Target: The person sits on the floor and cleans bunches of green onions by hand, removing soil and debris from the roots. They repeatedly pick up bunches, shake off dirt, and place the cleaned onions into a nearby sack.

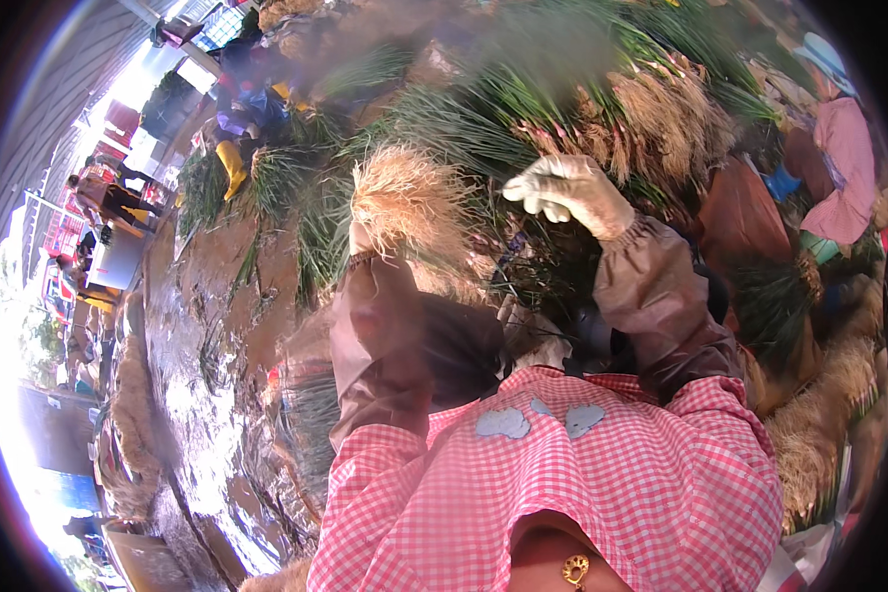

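Observation:
A bundle of green onions with a bushy mass of tan roots (414, 198) is in my left hand (359, 238), which is mostly hidden behind the roots. My right hand (573, 194), in a pale glove, is raised apart from the bundle. Its fingers are loosely bent and nothing shows between them. Below that hand lies a dark heap of loose green leaves and trimmings (536, 277). Beyond both hands, many green onions (459, 129) are spread out, and a row of their roots (662, 111) faces the upper right.
A person in a pink checked top (843, 170) sits at the right. Another person wearing yellow boots (231, 169) works at the upper left. Wet muddy ground (214, 355) stretches along my left. More rooted bundles (814, 444) line the lower right. Part of the upper view is blurred.

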`<state>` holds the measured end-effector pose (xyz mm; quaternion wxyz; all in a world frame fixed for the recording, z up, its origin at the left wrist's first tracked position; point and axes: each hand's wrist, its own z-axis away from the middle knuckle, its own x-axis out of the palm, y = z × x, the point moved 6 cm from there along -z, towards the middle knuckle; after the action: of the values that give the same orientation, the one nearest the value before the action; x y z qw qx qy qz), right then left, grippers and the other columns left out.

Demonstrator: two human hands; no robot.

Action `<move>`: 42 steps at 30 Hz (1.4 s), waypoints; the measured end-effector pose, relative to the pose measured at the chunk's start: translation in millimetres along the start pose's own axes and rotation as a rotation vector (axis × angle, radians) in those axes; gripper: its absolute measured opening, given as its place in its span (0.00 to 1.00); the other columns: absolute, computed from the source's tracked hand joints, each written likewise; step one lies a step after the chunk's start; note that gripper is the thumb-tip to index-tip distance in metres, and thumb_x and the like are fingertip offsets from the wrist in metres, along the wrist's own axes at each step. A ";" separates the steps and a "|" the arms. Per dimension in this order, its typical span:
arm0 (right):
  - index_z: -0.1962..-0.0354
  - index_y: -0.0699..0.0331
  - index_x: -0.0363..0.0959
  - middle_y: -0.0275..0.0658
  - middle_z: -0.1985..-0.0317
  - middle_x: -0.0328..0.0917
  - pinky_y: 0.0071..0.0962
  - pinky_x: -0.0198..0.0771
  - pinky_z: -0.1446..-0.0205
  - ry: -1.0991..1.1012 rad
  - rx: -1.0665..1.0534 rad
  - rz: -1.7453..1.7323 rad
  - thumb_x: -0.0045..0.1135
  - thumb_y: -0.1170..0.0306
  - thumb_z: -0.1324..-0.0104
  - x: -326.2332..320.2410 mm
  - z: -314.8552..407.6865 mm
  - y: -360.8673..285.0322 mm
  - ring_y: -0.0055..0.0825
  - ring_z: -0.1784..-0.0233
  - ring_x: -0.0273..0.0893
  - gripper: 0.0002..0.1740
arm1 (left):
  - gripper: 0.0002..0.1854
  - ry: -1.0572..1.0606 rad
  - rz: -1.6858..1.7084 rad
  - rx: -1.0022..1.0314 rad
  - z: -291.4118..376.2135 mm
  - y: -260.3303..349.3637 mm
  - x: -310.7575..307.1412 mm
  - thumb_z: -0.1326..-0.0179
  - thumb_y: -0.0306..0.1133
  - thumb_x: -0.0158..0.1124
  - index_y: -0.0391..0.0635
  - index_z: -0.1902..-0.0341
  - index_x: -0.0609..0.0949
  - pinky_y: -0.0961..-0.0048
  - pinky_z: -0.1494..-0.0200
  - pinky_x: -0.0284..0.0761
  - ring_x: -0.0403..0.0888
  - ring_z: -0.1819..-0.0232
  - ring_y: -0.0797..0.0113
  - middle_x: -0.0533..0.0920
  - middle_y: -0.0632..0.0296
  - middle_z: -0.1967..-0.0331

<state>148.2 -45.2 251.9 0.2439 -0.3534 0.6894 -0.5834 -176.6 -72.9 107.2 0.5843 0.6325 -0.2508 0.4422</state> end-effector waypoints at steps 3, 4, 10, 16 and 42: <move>0.57 0.62 0.77 0.39 0.60 0.81 0.18 0.74 0.71 -0.087 0.055 0.188 0.50 0.58 0.32 -13.0 9.0 24.6 0.19 0.71 0.76 0.17 | 0.16 -0.008 -0.009 -0.001 -5.2 -0.1 3.7 0.32 0.45 0.44 0.51 0.56 0.78 0.57 0.55 0.70 0.75 0.62 0.62 0.79 0.59 0.64; 0.57 0.60 0.78 0.40 0.59 0.81 0.21 0.76 0.68 -0.055 0.149 0.361 0.49 0.56 0.32 -13.5 5.9 39.7 0.21 0.66 0.79 0.18 | 0.16 -0.004 -0.009 -0.004 -4.1 -0.8 3.8 0.32 0.45 0.43 0.51 0.56 0.78 0.57 0.55 0.70 0.75 0.61 0.62 0.79 0.59 0.64; 0.58 0.62 0.78 0.47 0.59 0.78 0.31 0.74 0.56 0.312 -0.139 0.736 0.57 0.49 0.40 34.5 -55.8 43.0 0.39 0.61 0.79 0.24 | 0.16 0.019 -0.025 -0.026 14.5 -8.0 2.5 0.32 0.45 0.43 0.51 0.56 0.78 0.57 0.54 0.70 0.75 0.61 0.61 0.79 0.59 0.63; 0.65 0.63 0.75 0.34 0.69 0.76 0.12 0.62 0.74 -0.040 0.149 -0.099 0.59 0.61 0.37 35.4 -50.8 34.8 0.12 0.74 0.67 0.13 | 0.16 0.016 -0.030 -0.028 16.1 -10.7 8.0 0.32 0.44 0.43 0.51 0.56 0.77 0.56 0.53 0.70 0.75 0.60 0.61 0.79 0.59 0.62; 0.59 0.65 0.77 0.37 0.60 0.79 0.24 0.72 0.54 -0.087 0.032 0.068 0.60 0.63 0.39 -9.3 34.7 21.1 0.24 0.59 0.78 0.15 | 0.17 -0.046 0.003 -0.024 9.2 -14.4 58.3 0.31 0.43 0.41 0.49 0.54 0.77 0.55 0.49 0.72 0.76 0.55 0.59 0.79 0.57 0.59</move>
<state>175.8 -58.5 223.6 0.2990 -0.3509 0.6802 -0.5699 -133.9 -67.4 150.2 0.5854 0.6351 -0.2704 0.4252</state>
